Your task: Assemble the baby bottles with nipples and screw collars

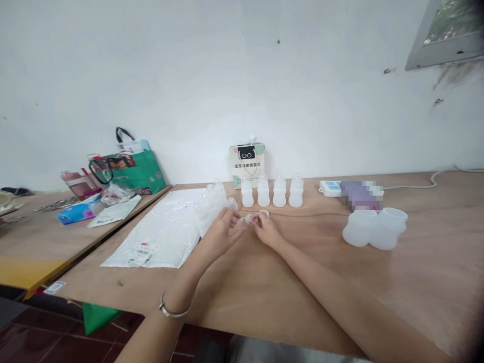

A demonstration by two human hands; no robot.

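Observation:
My right hand point(266, 231) pinches a small, pale, cap-like piece point(248, 219) at its fingertips. Close by on the left, my left hand point(224, 229) has its fingers curled around something translucent that is too blurred to name. Another round white piece point(264, 213) shows just behind my right hand. Several frosted white bottles with clear domed tops point(280, 194) stand upright in a row beyond my hands. More such bottles point(207, 207) are grouped behind my left hand, which partly hides them. To the right stand two open-topped frosted bottles point(360, 231), without domes.
A white plastic mailer point(159, 227) with a label lies left on the wooden table point(302, 282). A paper bag point(247, 161) leans against the wall. At the back right are a white box point(330, 188) and a cable. A green bag point(145, 174) stands on the neighbouring table.

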